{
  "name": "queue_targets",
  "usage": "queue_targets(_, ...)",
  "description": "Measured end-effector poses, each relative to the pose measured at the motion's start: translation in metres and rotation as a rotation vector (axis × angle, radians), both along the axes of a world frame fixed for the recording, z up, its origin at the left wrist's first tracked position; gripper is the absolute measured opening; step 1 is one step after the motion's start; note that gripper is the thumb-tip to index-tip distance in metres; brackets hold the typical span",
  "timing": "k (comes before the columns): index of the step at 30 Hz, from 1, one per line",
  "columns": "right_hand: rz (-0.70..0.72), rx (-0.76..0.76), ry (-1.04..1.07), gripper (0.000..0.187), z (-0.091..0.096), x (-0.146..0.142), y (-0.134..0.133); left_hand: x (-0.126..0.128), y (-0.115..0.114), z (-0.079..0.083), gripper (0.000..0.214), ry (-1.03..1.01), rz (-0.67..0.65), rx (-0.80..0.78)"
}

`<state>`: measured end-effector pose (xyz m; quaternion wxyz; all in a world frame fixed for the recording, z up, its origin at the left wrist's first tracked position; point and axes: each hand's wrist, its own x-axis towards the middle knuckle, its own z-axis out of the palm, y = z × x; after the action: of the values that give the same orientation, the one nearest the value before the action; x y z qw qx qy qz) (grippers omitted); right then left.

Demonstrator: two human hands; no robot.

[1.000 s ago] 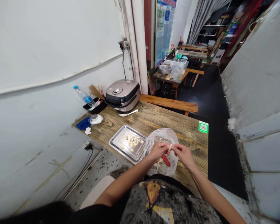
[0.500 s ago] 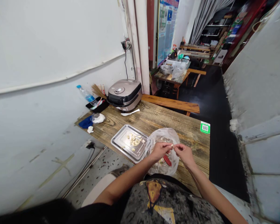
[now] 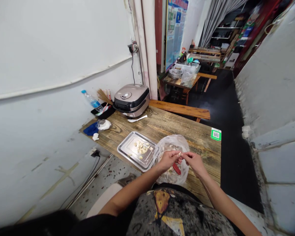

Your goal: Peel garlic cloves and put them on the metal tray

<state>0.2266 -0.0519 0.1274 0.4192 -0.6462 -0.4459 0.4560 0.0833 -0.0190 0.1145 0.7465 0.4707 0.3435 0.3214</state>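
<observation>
Above the clear plastic bag (image 3: 165, 141), the thumb and fingers of my left hand (image 3: 169, 160) pinch a small pale garlic clove (image 3: 179, 154). The fingertips of my right hand (image 3: 193, 161) are closed against the same clove, nearly touching the left fingertips. Thin scraps and a red object (image 3: 176, 168) show in the bag below; my left hand covers part of them. On the left, touching the bag, lies a metal tray (image 3: 125, 143) with several pale garlic cloves (image 3: 140, 147) on it.
A rice cooker (image 3: 132, 98) stands at the back of the wooden table (image 3: 199, 144), a white plastic knife (image 3: 137, 119) in front of it. A black tray with a water bottle (image 3: 94, 103), a blue cloth (image 3: 90, 128) and a white bag (image 3: 104, 124) lie left. A bench (image 3: 182, 108) stands behind.
My right fingertips have shifted slightly left, closer to the left ones, over the clove. The tray, bag and other things stay where they were.
</observation>
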Motion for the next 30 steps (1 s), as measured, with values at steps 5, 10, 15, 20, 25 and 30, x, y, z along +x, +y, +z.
queue_targets(5,0.015,-0.023,0.13,0.027,-0.003,-0.002,-0.002,-0.003,-0.002,-0.001,0.041,-0.012,-0.033,-0.014)
queue_targets(10,0.044,-0.036,0.259,0.025,-0.006,-0.004,-0.003,-0.007,-0.002,-0.005,0.045,-0.114,-0.068,-0.15)
queue_targets(15,0.07,-0.102,0.398,0.027,-0.006,-0.006,-0.003,-0.011,0.0,-0.004,0.044,-0.299,-0.105,-0.324)
queue_targets(20,-0.056,0.022,0.259,0.033,-0.013,-0.004,-0.004,-0.014,0.004,-0.004,0.034,-0.397,-0.092,-0.483)
queue_targets(25,0.102,0.175,0.157,0.031,-0.005,-0.008,-0.007,-0.014,0.008,0.001,0.01,-0.433,-0.142,-0.621)
queue_targets(30,0.115,0.153,0.079,0.03,-0.002,-0.012,-0.009,-0.01,0.003,0.0,0.017,-0.208,-0.114,-0.379)
